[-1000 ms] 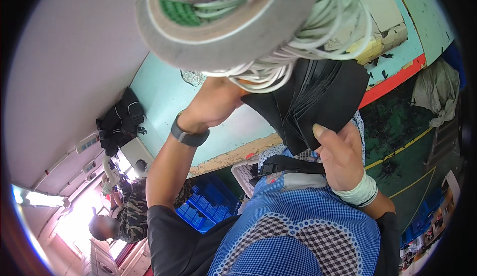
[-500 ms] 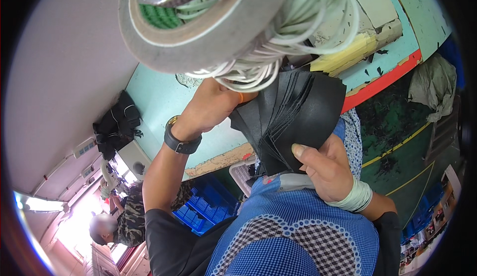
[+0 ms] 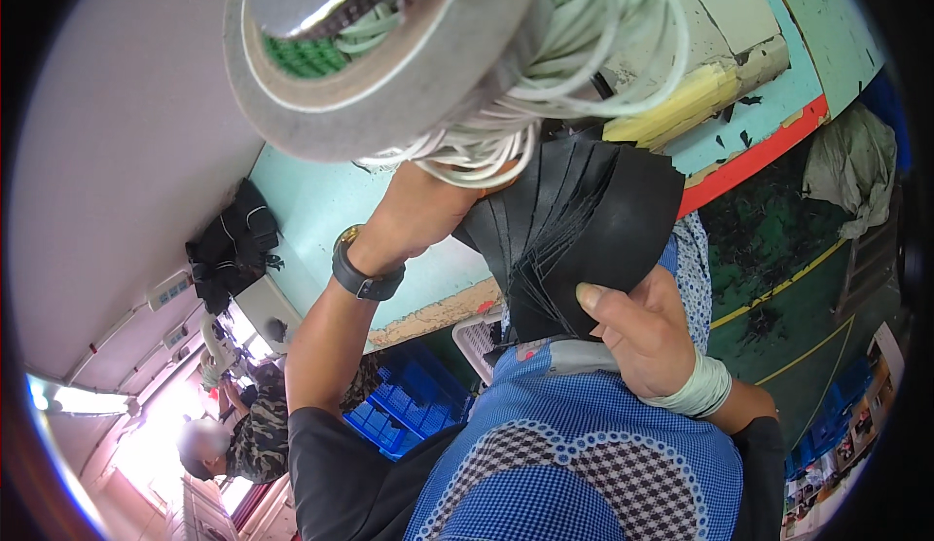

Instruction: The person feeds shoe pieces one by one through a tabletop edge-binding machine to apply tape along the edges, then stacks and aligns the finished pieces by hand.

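Observation:
A fanned stack of thin black sheets, leather-like pieces [image 3: 608,215], spreads in front of my apron. My right hand [image 3: 647,332] grips its near right edge, thumb on top and fingers beneath. At the far left of the stack is my left hand [image 3: 423,205], its fingers partly hidden behind loops of white elastic bands [image 3: 486,147]. Those loops hang from a grey ring-shaped machine part [image 3: 409,103] above the hands. I cannot make out what the left fingers hold. More white bands circle my right wrist; a dark watch [image 3: 365,273] is on my left.
The pale green table [image 3: 302,200] has a worn red edge. A yellow-wrapped block [image 3: 671,108] and black scraps lie on it. Blue crates [image 3: 409,395] stand below left. Another person in camouflage [image 3: 258,434] works at the far left. A grey cloth [image 3: 851,166] hangs at right.
My left hand has shifted slightly right and down along the stack. The black sheets look a little more fanned at their upper left. My right hand keeps its hold.

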The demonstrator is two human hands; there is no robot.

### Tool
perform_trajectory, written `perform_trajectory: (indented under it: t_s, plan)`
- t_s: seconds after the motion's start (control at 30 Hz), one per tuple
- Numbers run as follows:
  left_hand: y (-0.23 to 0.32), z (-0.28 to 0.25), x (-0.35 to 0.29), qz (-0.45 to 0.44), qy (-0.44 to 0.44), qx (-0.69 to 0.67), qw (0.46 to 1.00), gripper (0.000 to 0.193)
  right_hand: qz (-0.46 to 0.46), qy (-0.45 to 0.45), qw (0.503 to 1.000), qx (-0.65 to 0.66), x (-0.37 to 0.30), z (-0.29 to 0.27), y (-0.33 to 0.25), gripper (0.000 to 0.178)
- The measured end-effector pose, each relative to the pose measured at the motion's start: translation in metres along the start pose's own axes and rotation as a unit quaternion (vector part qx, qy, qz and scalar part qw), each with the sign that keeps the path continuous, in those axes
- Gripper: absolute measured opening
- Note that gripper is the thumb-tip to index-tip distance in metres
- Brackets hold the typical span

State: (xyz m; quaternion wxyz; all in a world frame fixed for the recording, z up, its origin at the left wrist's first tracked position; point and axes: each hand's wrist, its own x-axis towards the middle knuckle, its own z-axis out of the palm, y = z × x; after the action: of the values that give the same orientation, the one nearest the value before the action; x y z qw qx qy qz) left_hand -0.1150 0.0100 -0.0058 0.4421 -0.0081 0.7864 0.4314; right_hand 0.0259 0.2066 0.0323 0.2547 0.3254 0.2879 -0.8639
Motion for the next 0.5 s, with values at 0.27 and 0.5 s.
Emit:
perform_trajectory:
  t_s: [0.27,0.5]
  plan:
    - [-0.024,0.010,-0.001,0.051,0.008,-0.236,0.970,0.025,-0.078,0.038,0.996,-0.002,0.004,-0.004,-0.006,0.032]
    - [-0.003,0.005,0.000,0.072,-0.023,-0.007,0.997,0.025,-0.003,0.004,1.000,0.008,0.000,-0.002,0.001,0.031]
